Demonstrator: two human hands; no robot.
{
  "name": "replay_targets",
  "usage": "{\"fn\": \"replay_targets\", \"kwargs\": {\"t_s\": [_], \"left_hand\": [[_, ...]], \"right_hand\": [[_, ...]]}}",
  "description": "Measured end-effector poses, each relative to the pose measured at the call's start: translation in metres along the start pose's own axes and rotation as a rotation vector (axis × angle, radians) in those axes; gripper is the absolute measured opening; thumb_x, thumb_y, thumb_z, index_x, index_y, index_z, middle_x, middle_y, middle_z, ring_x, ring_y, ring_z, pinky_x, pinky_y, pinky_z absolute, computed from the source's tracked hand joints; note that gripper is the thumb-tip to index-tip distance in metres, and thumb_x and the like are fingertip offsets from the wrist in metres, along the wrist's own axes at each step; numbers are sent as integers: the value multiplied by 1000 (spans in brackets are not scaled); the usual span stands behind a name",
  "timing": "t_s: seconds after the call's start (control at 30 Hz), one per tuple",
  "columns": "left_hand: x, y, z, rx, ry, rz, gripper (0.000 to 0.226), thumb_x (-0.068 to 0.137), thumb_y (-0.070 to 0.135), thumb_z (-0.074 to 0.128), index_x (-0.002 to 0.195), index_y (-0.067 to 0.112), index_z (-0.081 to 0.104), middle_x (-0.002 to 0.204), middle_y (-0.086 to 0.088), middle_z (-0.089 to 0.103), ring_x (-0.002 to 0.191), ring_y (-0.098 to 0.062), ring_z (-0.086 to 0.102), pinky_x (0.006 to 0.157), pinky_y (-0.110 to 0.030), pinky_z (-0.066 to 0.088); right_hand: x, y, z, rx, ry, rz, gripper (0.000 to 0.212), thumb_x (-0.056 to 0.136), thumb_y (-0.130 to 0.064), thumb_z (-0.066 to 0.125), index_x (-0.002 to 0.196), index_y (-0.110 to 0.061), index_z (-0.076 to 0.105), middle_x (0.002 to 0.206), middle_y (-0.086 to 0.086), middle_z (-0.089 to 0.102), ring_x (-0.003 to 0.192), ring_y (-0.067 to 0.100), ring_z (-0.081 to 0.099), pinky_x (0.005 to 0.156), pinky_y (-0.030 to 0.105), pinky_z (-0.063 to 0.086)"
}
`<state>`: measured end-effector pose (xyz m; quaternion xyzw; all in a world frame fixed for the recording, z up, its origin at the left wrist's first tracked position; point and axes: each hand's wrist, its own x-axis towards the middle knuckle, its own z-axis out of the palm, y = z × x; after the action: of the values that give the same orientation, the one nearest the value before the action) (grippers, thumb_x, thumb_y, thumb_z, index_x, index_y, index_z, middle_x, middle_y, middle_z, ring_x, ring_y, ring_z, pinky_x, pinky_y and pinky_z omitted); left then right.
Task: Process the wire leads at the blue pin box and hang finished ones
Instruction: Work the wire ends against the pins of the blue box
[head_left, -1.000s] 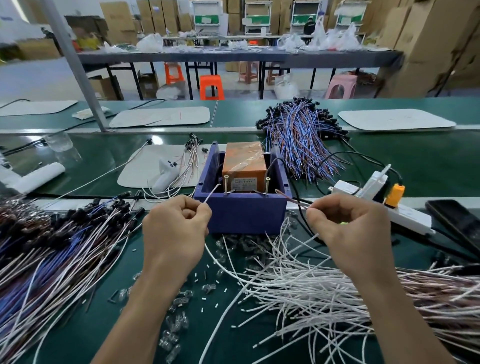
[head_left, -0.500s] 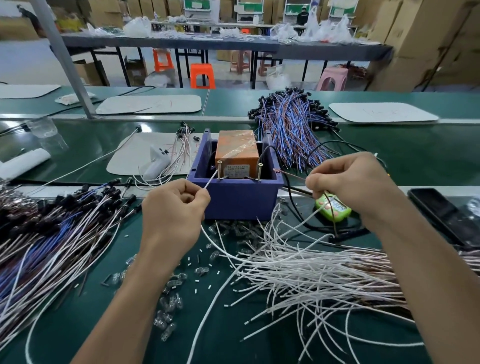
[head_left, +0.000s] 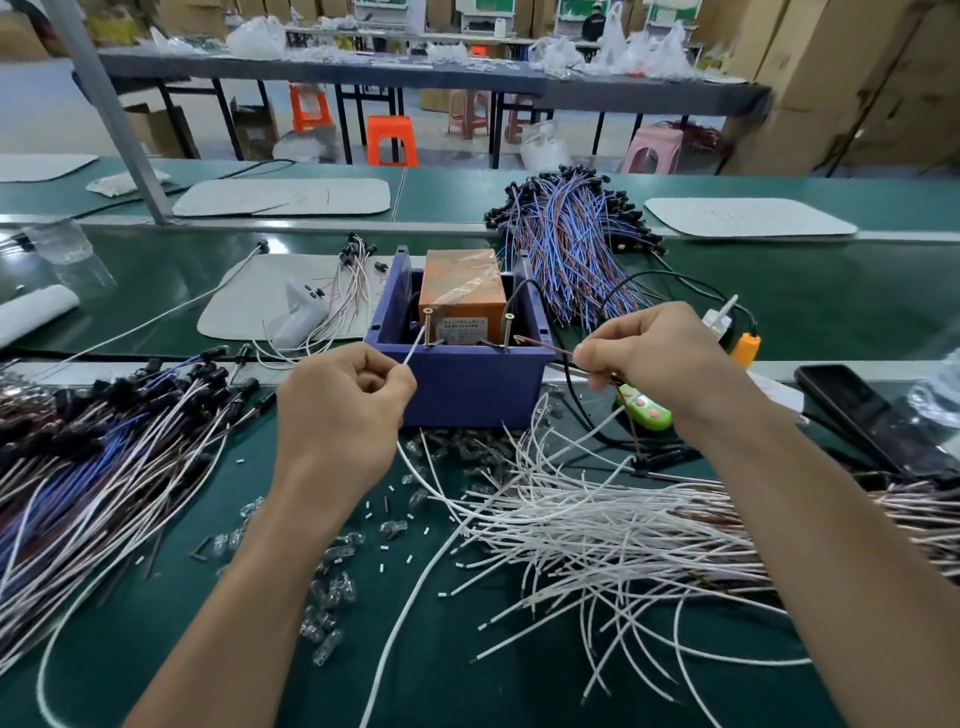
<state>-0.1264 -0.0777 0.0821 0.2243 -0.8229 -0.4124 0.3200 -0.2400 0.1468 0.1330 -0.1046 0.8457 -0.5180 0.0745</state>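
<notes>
The blue pin box stands mid-table with an orange block inside and two upright brass pins on its front rim. My left hand pinches a white wire lead, whose tip points at the left pin. In my right hand is a brown wire lead, its stripped tip close to the right pin. Loose white leads fan out below my right forearm.
Bundles of blue, brown and white leads with black caps lie at the left and behind the box. Clear small bulbs and cut bits litter the mat. A green device, a power strip and a dark phone sit to the right.
My right hand has swung from the table up and left, bringing the brown lead's tip to the right pin. The left hand has held its white lead at the left pin.
</notes>
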Motion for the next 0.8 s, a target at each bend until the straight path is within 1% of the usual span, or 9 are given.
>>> {"fn": "replay_targets", "kwargs": {"t_s": [0.13, 0.23, 0.37, 0.4, 0.43, 0.5, 0.57, 0.7, 0.8], "left_hand": [[1, 0, -1, 10, -3, 3, 27, 88, 23, 74, 62, 26, 69, 47, 13, 63, 39, -5, 54, 44, -12, 43], [1, 0, -2, 10, -2, 3, 27, 88, 23, 74, 62, 26, 69, 48, 13, 64, 39, -6, 56, 44, -12, 44], [1, 1, -3, 11, -2, -5, 27, 88, 23, 74, 62, 25, 69, 49, 12, 65, 43, -11, 60, 45, -13, 46], [1, 1, -3, 8, -1, -10, 27, 88, 23, 74, 62, 25, 69, 49, 11, 65, 44, -12, 61, 46, -13, 46], [1, 2, -3, 6, 1, -14, 27, 88, 22, 74, 62, 24, 69, 49, 11, 65, 44, -12, 61, 46, -12, 46], [0, 3, -4, 1, 3, -19, 27, 88, 22, 75, 62, 24, 69, 48, 11, 65, 42, -9, 59, 45, -11, 45], [-1, 3, -3, -1, -1, -19, 27, 88, 21, 74, 62, 24, 69, 48, 10, 64, 38, -5, 55, 44, -12, 45], [-1, 3, -5, 0, -4, -6, 28, 88, 20, 74, 61, 23, 68, 47, 11, 64, 38, -4, 55, 45, -12, 45], [-1, 4, -5, -6, 6, -6, 28, 87, 20, 74, 60, 24, 68, 46, 11, 63, 38, -3, 54, 46, -10, 43]], "right_hand": [[0, -1, 3, 10, 2, -1, 11, 77, -7, 80, 66, -12, 79, 58, 10, 71, 58, 14, 61, 85, 42, 56], [-1, -3, 6, -1, -3, -12, 14, 76, -8, 79, 66, -17, 80, 58, 9, 71, 60, 16, 61, 84, 43, 57], [-3, -3, 5, -16, 0, -31, 15, 76, -8, 79, 65, -18, 80, 58, 8, 71, 56, 12, 61, 77, 36, 56], [-3, -2, 5, -18, -1, -30, 15, 76, -8, 79, 65, -18, 80, 58, 8, 71, 55, 12, 60, 75, 37, 55], [-4, -2, 4, -18, 1, -30, 15, 76, -8, 79, 65, -18, 80, 58, 9, 71, 56, 14, 60, 75, 41, 55], [-5, -3, 5, -11, 6, -30, 16, 76, -7, 79, 65, -18, 80, 58, 10, 71, 60, 19, 59, 82, 49, 58], [-5, -3, 5, -2, 11, -28, 16, 76, -7, 79, 64, -18, 80, 58, 10, 71, 62, 23, 58, 88, 51, 58], [-6, -4, 6, -3, 18, -28, 16, 76, -8, 80, 64, -18, 80, 58, 10, 71, 62, 23, 58, 88, 52, 58], [-7, -3, 6, -3, 24, -31, 17, 76, -8, 80, 63, -18, 79, 58, 9, 71, 59, 17, 59, 86, 46, 59]]}}
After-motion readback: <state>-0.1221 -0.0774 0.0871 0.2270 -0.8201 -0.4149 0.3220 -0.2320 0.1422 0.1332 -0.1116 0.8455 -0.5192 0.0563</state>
